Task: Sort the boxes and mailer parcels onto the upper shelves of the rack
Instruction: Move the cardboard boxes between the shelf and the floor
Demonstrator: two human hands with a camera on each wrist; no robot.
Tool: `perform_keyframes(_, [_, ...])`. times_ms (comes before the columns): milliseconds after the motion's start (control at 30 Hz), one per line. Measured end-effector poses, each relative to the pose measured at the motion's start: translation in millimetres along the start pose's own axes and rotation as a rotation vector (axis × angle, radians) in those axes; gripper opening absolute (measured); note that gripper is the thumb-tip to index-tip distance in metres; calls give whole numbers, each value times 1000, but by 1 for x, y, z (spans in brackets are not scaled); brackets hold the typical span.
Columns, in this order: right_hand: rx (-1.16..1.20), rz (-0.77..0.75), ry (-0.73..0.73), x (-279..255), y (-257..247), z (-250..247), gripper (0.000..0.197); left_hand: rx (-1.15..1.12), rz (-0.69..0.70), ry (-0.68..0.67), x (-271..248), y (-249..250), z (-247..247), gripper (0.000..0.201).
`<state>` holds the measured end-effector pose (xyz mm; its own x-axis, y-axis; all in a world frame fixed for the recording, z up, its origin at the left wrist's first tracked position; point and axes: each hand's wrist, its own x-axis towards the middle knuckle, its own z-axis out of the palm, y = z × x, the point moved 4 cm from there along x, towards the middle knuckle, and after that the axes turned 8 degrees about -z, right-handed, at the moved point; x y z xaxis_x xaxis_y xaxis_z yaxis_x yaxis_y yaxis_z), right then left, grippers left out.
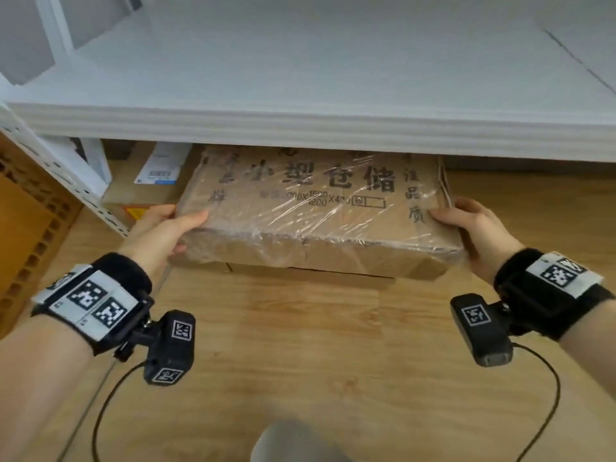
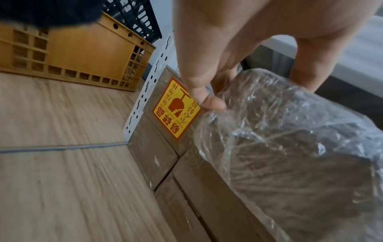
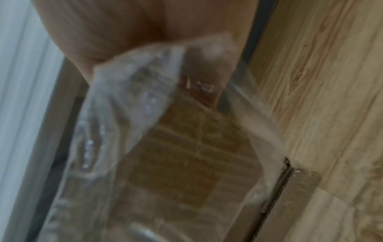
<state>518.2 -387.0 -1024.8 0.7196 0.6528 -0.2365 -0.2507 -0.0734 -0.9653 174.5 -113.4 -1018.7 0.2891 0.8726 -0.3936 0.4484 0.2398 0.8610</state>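
A flat cardboard box (image 1: 316,208) wrapped in clear film, with black printed characters on top, sticks out from under the white rack shelf (image 1: 300,128). My left hand (image 1: 166,228) grips its left front corner, thumb on top and fingers underneath. My right hand (image 1: 473,228) grips the right front corner the same way. In the left wrist view the fingers (image 2: 211,101) curl onto the film-wrapped box (image 2: 290,155). The right wrist view is blurred; it shows the wrapped box (image 3: 176,155) close under the palm. The box rests over another flat cardboard box (image 1: 310,273).
A box with a yellow fragile sticker (image 2: 176,109) sits left of the wrapped one, beside the rack's white perforated post (image 2: 149,91). An orange plastic crate (image 2: 82,54) stands on the wood floor (image 1: 300,361) to the left. A carton with a white label (image 1: 160,171) lies further back.
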Motion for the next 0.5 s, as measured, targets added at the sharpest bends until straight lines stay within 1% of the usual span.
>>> perform_keyframes(33, [23, -1, -6, 2, 3, 1, 59, -45, 11, 16, 1, -1, 3, 44])
perform_keyframes(67, [47, -3, -22, 2, 5, 2, 54, -88, 10, 27, 2, -2, 6, 38])
perform_keyframes(100, [67, -10, -47, 2, 7, 3, 50, -117, -5, 30, 2, -4, 9, 42])
perform_keyframes(133, [76, -20, -79, 1, 9, 5, 50, -131, -27, 28, 3, -7, 11, 51])
perform_keyframes(200, [61, -38, -144, -4, 12, 8, 61, -130, -90, -7, 3, -13, 16, 63])
perform_keyframes(267, [42, -37, -173, -8, 16, 10, 76, -157, -184, -37, 0, -18, 21, 68])
perform_keyframes(333, [50, -45, -173, -8, 17, 12, 79, -227, -239, -48, -4, -19, 26, 69])
perform_keyframes(400, [97, -64, -135, -4, 16, 12, 77, -302, -217, -45, -3, -12, 28, 71])
perform_keyframes(500, [125, -110, -72, 5, 10, 14, 79, -309, -129, 0, 4, 6, 26, 71])
